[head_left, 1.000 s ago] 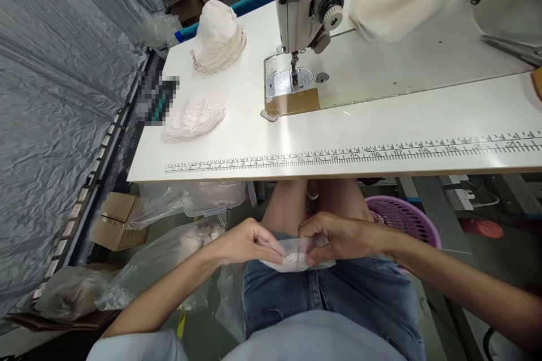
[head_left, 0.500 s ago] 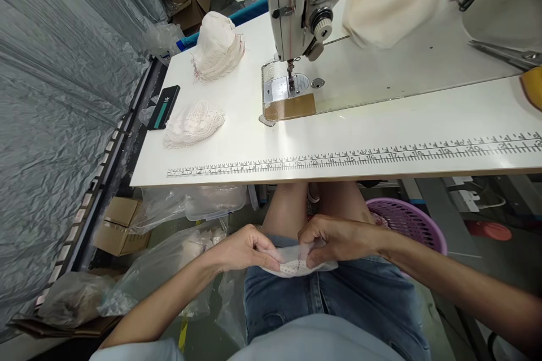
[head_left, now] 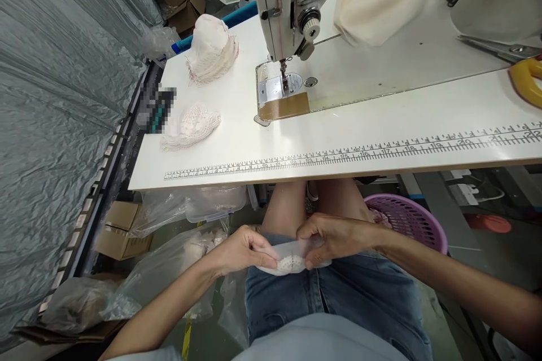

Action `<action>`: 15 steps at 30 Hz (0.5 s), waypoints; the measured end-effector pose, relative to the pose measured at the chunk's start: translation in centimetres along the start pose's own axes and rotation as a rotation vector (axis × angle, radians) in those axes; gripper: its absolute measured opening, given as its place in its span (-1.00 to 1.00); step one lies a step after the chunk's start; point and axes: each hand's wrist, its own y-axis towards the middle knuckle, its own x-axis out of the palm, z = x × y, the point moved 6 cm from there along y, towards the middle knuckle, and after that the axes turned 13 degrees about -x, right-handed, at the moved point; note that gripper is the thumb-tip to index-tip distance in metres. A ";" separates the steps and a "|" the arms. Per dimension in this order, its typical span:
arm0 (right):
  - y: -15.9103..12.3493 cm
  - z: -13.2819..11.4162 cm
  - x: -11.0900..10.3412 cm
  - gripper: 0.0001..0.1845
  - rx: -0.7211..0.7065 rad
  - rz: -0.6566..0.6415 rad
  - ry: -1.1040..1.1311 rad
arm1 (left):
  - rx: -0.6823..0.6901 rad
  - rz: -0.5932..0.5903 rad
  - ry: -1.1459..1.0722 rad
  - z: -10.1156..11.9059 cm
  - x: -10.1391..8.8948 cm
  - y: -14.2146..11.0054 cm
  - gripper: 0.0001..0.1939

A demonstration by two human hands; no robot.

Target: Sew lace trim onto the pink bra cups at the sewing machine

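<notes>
Over my lap, my left hand (head_left: pixel 252 251) pinches one end of a small piece of white fabric with lace (head_left: pixel 290 262). My right hand (head_left: pixel 324 240) grips the other end, thumb in front and fingers behind. Between the two hands the piece is stretched a little, its lace edge toward me and thin sheer cloth above it. On the table in front stands a sewing machine (head_left: pixel 283 11), its needle over the metal plate. A white lace piece (head_left: pixel 192 126) lies at the table's left, and a stack of white fabric cups (head_left: pixel 213 49) sits behind it.
Cream fabric (head_left: pixel 381 3) lies behind the machine arm. Scissors with a yellow handle (head_left: pixel 525 82) rest at the right. A printed ruler (head_left: pixel 347 155) runs along the table's front edge. Beneath are a purple basket (head_left: pixel 406 220), plastic bags (head_left: pixel 165 271) and a cardboard box (head_left: pixel 122 231).
The view has shifted slightly, so the table and machine appear a bit further left. Both hands keep their hold on the lace fabric, whose lace edge shows a little more between them.
</notes>
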 end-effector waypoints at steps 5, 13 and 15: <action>0.2 -0.1 -0.1 -0.80 -0.048 0.015 -0.074 | -0.018 0.009 -0.015 -0.1 0.1 -0.1 -0.71; -0.2 0.1 -0.1 -0.81 -0.043 -0.020 -0.003 | -0.017 0.009 -0.054 -0.2 0.0 -0.1 -0.73; -0.3 0.4 -0.1 -0.78 -0.030 -0.021 -0.008 | -0.026 0.015 -0.075 -0.5 -0.2 -0.1 -0.72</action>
